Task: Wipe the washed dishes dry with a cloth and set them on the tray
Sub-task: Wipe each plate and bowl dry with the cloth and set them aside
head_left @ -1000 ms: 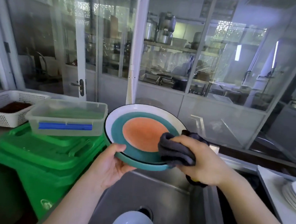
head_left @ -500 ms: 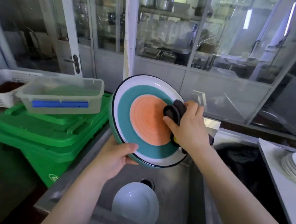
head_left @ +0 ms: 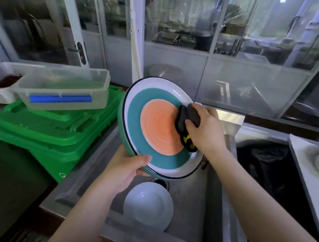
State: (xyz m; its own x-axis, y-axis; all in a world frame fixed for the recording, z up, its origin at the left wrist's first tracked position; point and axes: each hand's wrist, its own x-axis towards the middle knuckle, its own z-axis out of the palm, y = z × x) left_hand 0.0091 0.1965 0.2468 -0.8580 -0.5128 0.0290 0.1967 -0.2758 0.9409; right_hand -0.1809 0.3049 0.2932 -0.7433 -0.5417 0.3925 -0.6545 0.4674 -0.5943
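The left hand [head_left: 127, 167] pinches the round orange, teal and white ceramic plate [head_left: 160, 128] at its seven o'clock rim, tilted above the steel sink [head_left: 192, 208]. The right hand [head_left: 203, 129] clutches a bunched dark cloth [head_left: 188, 120], pressing at three o'clock. Hard rubbing there could lever the wet plate loose onto the pale bowl [head_left: 149, 205] below.

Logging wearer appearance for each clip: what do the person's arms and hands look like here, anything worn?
Both forearms are bare as far as the frame shows, with no sleeves in view. The left hand and the right hand show no gloves, rings, watch or bracelets, and no markings are visible.
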